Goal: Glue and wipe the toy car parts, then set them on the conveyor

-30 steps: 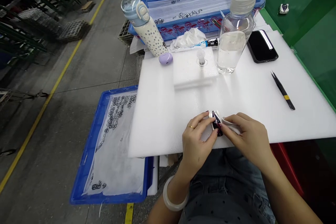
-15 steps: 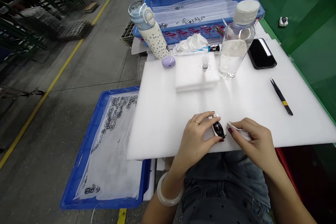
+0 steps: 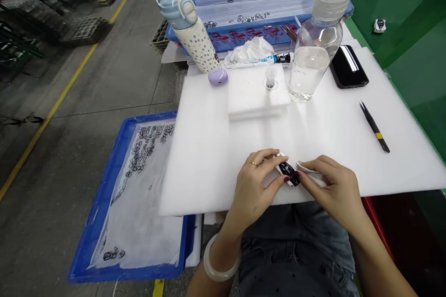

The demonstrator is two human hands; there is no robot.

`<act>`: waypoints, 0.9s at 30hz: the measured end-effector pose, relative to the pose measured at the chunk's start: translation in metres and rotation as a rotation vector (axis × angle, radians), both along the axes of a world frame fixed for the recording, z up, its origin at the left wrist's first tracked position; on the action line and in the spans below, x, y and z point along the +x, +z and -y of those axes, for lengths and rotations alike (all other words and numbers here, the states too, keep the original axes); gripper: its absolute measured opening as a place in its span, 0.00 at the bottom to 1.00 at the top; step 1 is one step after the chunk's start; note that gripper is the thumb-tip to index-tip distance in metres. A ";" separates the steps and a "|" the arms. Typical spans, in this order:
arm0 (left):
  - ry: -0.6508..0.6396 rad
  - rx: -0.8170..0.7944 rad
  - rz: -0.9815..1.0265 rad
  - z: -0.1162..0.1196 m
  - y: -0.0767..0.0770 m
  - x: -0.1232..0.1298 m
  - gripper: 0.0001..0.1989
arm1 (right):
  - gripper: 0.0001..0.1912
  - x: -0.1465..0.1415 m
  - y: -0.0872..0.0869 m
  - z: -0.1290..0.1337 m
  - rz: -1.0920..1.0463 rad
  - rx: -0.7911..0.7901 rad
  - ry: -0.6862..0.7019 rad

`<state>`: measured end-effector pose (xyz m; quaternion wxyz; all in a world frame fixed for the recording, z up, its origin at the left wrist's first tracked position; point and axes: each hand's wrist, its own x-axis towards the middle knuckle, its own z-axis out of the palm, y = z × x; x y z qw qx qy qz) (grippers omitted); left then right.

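A small black-and-white toy car [image 3: 286,168] is pinched between the thumb and fingers of my left hand [image 3: 256,185], low over the near edge of the white foam board [image 3: 205,162]. My right hand [image 3: 334,185] is closed on a folded white cloth [image 3: 315,175], close against the car's right end. Its thumb tip is at the car; whether it presses on it I cannot tell. To the right on the board lie black tweezers [image 3: 374,126] with a yellow band.
Behind stand a foam block [image 3: 251,93] holding a small clear piece, a clear bottle [image 3: 310,65], a dotted flask [image 3: 198,44], a purple case [image 3: 218,77] and a phone [image 3: 348,67]. Blue trays [image 3: 125,123] with dark thin parts sit left and behind. Another toy car [image 3: 379,26] rests on the green surface.
My right hand has come left with the cloth, up to the car. The car has turned slightly in my left hand. The whole view has shifted a little.
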<state>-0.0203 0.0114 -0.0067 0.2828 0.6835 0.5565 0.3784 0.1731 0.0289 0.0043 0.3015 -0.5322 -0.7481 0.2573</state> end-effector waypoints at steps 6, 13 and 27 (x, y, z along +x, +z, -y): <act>0.019 -0.037 0.026 -0.001 0.003 0.002 0.18 | 0.08 -0.001 0.001 -0.001 0.006 -0.029 0.001; -0.079 -0.034 -0.042 -0.004 0.007 -0.003 0.20 | 0.05 0.002 0.000 -0.002 -0.026 0.000 0.044; -0.086 0.036 -0.060 -0.002 0.001 -0.001 0.15 | 0.15 0.007 -0.026 0.024 0.104 0.542 0.102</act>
